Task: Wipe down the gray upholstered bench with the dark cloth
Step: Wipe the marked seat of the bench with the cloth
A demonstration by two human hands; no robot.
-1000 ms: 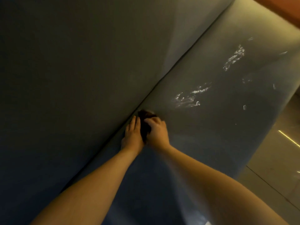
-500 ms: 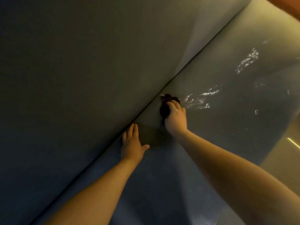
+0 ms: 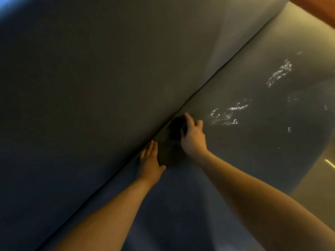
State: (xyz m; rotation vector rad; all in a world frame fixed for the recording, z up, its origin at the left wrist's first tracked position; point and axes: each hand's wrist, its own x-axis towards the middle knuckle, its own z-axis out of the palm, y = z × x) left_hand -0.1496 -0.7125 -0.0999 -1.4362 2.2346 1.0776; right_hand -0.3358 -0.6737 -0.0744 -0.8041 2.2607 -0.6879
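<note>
The gray upholstered bench (image 3: 244,160) fills the view, its seat running diagonally under a tall backrest (image 3: 90,87). My right hand (image 3: 193,137) grips the bunched dark cloth (image 3: 175,128) and presses it on the seat right beside the crease with the backrest. My left hand (image 3: 149,160) lies flat on the seat just below it, fingers straight along the crease. White foamy streaks (image 3: 226,113) lie on the seat to the right of the cloth, and a second patch of foam (image 3: 280,72) sits farther up.
The seat's front edge curves down at the right, where a pale glossy floor (image 3: 319,178) shows. An orange-brown surface (image 3: 315,8) is at the top right corner. Small white specks (image 3: 289,129) dot the seat.
My right hand has slid the cloth away from my left hand, up along the crease toward the foam streaks, then slightly back. My left hand stays flat on the seat.
</note>
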